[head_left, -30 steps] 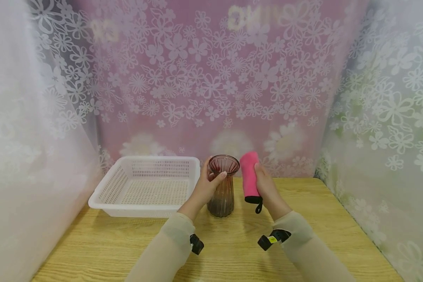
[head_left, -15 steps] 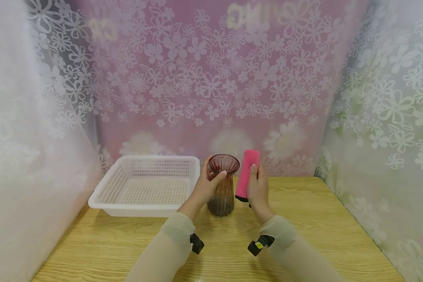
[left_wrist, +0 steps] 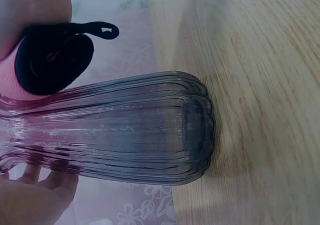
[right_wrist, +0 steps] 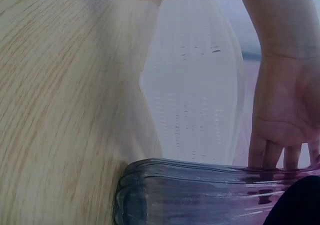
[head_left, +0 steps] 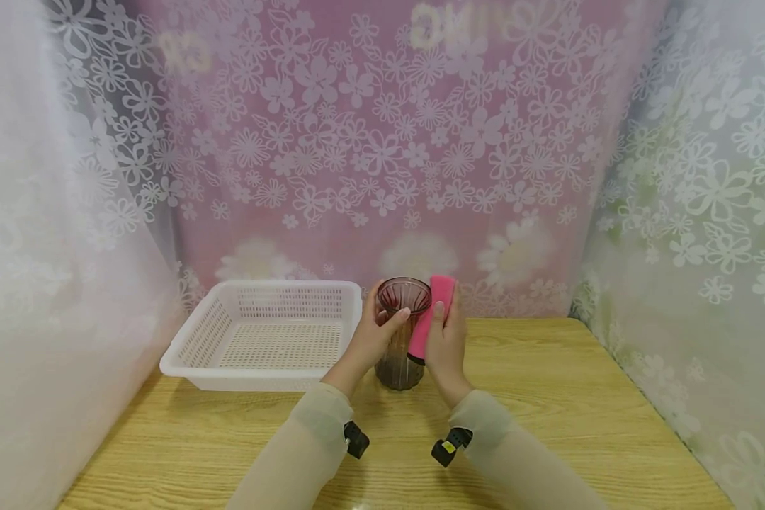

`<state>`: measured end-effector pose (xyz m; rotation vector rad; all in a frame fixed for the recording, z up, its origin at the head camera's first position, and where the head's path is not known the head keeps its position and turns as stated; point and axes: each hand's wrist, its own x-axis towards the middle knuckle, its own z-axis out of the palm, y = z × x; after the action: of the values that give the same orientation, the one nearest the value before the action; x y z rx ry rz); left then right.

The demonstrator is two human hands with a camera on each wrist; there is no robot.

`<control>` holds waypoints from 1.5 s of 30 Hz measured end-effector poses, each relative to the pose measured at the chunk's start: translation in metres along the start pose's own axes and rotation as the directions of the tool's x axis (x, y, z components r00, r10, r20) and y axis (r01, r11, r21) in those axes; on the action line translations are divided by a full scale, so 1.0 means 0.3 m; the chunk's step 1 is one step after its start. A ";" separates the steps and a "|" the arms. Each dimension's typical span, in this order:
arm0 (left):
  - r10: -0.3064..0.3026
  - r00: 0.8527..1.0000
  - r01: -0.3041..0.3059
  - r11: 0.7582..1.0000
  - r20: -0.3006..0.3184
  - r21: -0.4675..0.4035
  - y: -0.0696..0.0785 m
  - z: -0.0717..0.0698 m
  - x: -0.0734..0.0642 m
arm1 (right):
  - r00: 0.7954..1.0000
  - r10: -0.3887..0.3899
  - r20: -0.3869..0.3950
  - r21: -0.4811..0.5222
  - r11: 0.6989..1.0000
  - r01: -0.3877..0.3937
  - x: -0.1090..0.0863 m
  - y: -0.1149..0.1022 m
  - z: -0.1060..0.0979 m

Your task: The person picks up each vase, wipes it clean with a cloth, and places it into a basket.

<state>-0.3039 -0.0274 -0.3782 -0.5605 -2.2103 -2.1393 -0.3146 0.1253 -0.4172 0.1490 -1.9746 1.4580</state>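
A ribbed glass vase (head_left: 400, 354), reddish at the flared mouth and grey towards the base, stands upright on the wooden table. My left hand (head_left: 371, 341) grips its neck from the left, thumb across the front and fingers behind. On the other side, my right hand (head_left: 448, 347) holds a rolled pink cloth (head_left: 443, 289) against the vase's upper right side. In the left wrist view the roll's black end (left_wrist: 55, 60) shows, with a small black loop (left_wrist: 107, 31). The right wrist view has the vase (right_wrist: 200, 192) along its bottom, with left fingers touching it.
Left of the vase sits a white perforated plastic basket (head_left: 261, 374), close to my left forearm. The wooden table (head_left: 548, 425) extends to the right and front. Flowered curtains (head_left: 382, 142) close off the back and both sides.
My right hand has moved left with the rolled pink cloth, turning it so its lower end tilts inward, and has brought it against the vase. The left hand and vase have stayed put.
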 end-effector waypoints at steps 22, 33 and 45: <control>0.009 1.000 -0.009 1.000 0.015 -0.019 0.004 0.002 0.005 | 0.998 0.010 -0.058 0.030 1.000 -0.009 -0.029 0.033 0.088; 0.010 1.000 -0.010 1.000 0.004 -0.006 -0.002 0.005 0.002 | 0.994 0.109 0.004 0.002 0.994 -0.109 -0.044 0.040 0.080; -0.006 1.000 0.005 1.000 -0.005 -0.022 0.004 0.008 -0.001 | 0.986 0.160 0.055 -0.069 0.985 -0.156 -0.058 0.055 0.066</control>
<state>-0.3027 -0.0252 -0.3771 -0.5504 -2.1911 -2.1679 -0.3176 0.1090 -0.4436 0.0074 -2.1204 1.5024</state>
